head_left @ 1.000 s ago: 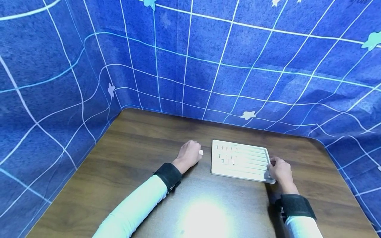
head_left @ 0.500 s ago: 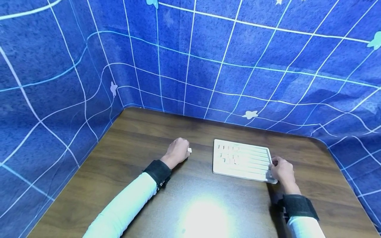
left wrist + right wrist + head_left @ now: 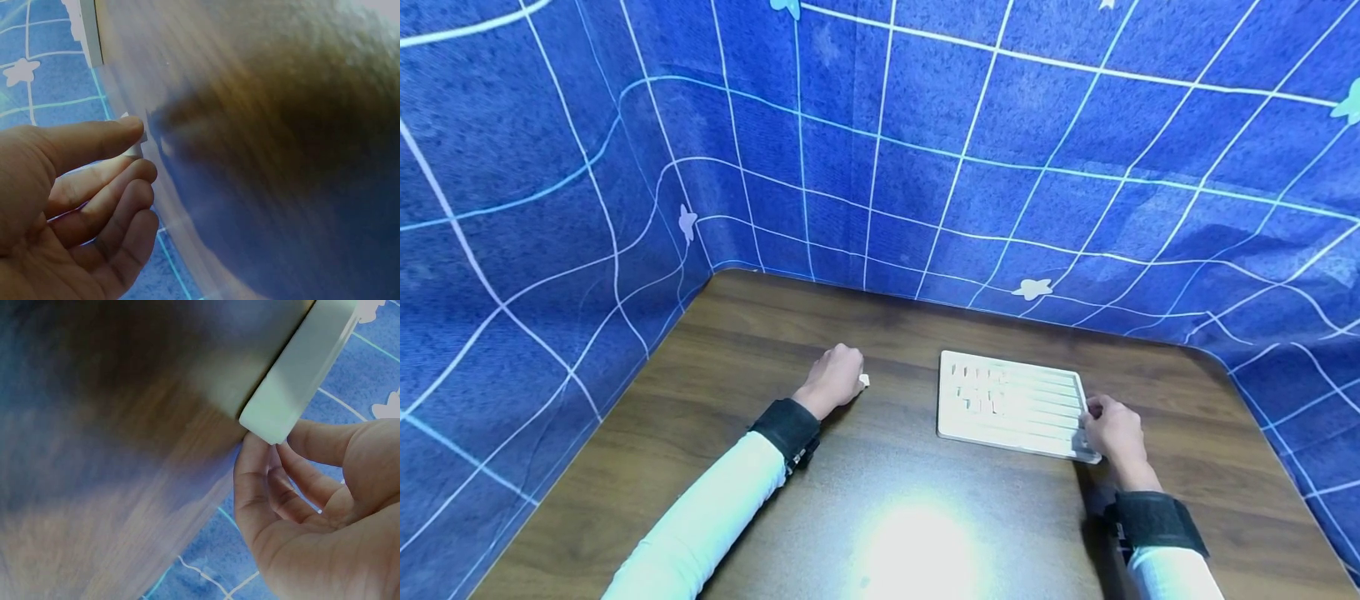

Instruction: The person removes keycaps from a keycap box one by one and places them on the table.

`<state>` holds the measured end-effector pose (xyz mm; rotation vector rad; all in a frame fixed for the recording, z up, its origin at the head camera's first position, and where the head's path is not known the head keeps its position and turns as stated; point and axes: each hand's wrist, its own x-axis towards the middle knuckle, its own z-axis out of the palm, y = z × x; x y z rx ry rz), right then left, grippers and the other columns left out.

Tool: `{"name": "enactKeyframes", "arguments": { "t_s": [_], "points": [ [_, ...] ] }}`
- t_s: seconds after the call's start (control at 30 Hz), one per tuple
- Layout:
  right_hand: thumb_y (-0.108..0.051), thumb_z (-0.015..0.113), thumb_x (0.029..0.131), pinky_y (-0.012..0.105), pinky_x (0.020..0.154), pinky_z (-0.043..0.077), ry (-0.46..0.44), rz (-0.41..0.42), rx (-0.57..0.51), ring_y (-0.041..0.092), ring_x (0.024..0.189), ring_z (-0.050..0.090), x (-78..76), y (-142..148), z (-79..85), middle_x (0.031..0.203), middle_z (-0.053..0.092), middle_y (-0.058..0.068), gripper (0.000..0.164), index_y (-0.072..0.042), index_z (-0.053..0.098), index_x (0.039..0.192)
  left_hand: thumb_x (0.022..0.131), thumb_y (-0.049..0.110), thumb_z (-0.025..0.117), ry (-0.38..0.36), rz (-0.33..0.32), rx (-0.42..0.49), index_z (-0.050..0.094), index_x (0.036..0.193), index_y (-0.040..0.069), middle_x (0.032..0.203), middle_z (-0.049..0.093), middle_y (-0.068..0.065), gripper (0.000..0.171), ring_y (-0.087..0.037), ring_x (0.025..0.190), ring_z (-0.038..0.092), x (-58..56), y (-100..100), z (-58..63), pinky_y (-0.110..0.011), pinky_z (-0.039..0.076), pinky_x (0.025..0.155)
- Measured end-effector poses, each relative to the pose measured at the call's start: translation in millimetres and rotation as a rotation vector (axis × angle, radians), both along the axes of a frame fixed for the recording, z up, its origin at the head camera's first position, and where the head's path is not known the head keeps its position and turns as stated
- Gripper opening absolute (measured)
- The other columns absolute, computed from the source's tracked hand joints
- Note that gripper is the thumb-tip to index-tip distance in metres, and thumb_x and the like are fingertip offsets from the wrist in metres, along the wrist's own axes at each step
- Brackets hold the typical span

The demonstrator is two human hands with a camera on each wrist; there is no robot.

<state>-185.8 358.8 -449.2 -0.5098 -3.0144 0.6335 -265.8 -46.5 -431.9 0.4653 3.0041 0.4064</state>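
Observation:
My left hand (image 3: 833,379) is over the wooden table to the left of a white slotted tray. It pinches a small white block (image 3: 136,149) between thumb and fingers; the thumb covers much of it in the left wrist view, and in the head view it peeks out past the fingertips. The tray (image 3: 1045,404) lies flat and has long parallel grooves, with several small pieces (image 3: 977,373) standing in its left half. At its right end, my right hand (image 3: 1116,429) holds the edge, thumb on one side and fingers against the end in the right wrist view.
A blue curtain (image 3: 925,125) with white grid lines and stars hangs behind the table (image 3: 760,333) and along its left side. A bright light glare (image 3: 917,550) lies on the near part of the tabletop.
My left hand has moved left, away from the tray, with the small white block still pinched. My right hand has stayed at the tray's right end; the whole head view has shifted slightly.

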Motion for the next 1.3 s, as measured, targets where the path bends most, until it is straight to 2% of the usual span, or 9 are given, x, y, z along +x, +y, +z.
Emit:
{"name": "enactKeyframes", "arguments": {
  "t_s": [0.4, 0.7, 1.0, 1.3],
  "points": [
    [-0.015, 0.053, 0.093, 0.054, 0.082, 0.047, 0.012, 0.009, -0.013, 0.043, 0.1, 0.059, -0.6, 2, -0.8, 0.104, 0.064, 0.024, 0.031, 0.004, 0.06, 0.116, 0.083, 0.014, 0.076, -0.028, 0.0, -0.03, 0.059, 0.065, 0.011, 0.072, 0.058, -0.004, 0.025, -0.019, 0.066, 0.056, -4.5, 1, 1.5, -0.035, 0.048, 0.059],
    [-0.016, 0.053, 0.094, 0.054, 0.083, 0.047, -0.002, -0.002, -0.012, 0.044, 0.102, 0.058, -2.2, 2, 1.2, 0.107, 0.064, 0.025, 0.032, 0.004, 0.059, 0.118, 0.082, 0.014, 0.076, -0.03, -0.015, -0.053, 0.06, 0.065, 0.011, 0.071, 0.059, -0.003, 0.024, -0.019, 0.065, 0.056, -5.1, 2, 4.0, -0.035, 0.049, 0.06],
    [-0.016, 0.054, 0.094, 0.055, 0.082, 0.047, 0.0, 0.0, -0.009, 0.046, 0.102, 0.059, -2.5, 3, -0.3, 0.107, 0.064, 0.027, 0.031, 0.004, 0.06, 0.117, 0.081, 0.016, 0.076, -0.025, -0.003, -0.049, 0.06, 0.069, 0.015, 0.075, 0.061, 0.0, 0.02, -0.017, 0.067, 0.057, -3.6, 5, 4.8, -0.035, 0.048, 0.057],
    [-0.014, 0.053, 0.095, 0.058, 0.09, 0.046, -0.031, -0.022, 0.002, 0.05, 0.111, 0.055, -3.3, 1, 0.0, 0.122, 0.058, 0.033, 0.033, 0.004, 0.057, 0.121, 0.083, 0.014, 0.075, 0.007, -0.067, -0.04, 0.035, 0.057, 0.017, 0.064, 0.036, 0.004, 0.048, -0.013, 0.062, 0.042, -0.4, 13, 15.5, -0.03, 0.038, 0.055]
  ]
}}
